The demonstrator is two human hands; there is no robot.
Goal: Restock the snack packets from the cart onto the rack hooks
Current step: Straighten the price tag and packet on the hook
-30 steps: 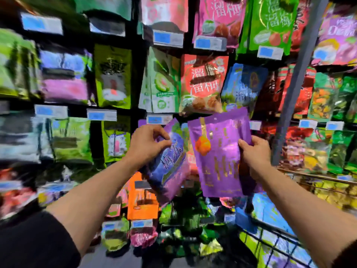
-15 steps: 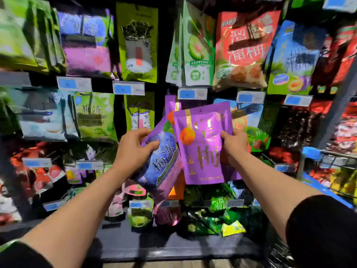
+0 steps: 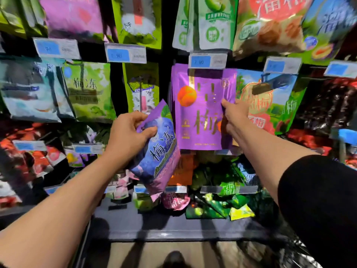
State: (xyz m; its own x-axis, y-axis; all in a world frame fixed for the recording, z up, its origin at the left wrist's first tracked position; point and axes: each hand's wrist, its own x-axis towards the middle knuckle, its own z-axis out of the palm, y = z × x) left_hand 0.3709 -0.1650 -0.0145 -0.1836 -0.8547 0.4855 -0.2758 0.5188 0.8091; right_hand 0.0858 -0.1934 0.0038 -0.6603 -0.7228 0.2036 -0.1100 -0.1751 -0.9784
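The left hand (image 3: 127, 135) curls its fingers (image 3: 148, 132) and thumb round the upper edge of a soft, puffy blue-and-purple packet (image 3: 158, 151), a glossy pillow-shaped pouch that hangs tilted below the grip, its lower corner reaching down toward the shelf edge. Just right of those fingers, the right hand (image 3: 234, 117) holds a flat, shiny purple packet (image 3: 201, 109) with gold lettering and an orange fruit printed on it; the thumb lies on the foil front and the other fingers go behind its right edge, so the hand has it pinched. This packet stands upright against the rack (image 3: 166, 55), its top edge tucked under a blue-and-white price tag (image 3: 207, 60); more purple foil shows behind its left side. Whether its hole sits on a hook cannot be told, since the tag covers that spot.

Left of the left fingers hang crinkled green packets (image 3: 88, 89), and right of the right fingers a blue, green and red packet (image 3: 270, 101). Below both hands small twisted green sweets (image 3: 222, 206) lie heaped on a dark shelf (image 3: 173, 227). A black sleeve (image 3: 318, 200) covers the right upper arm.
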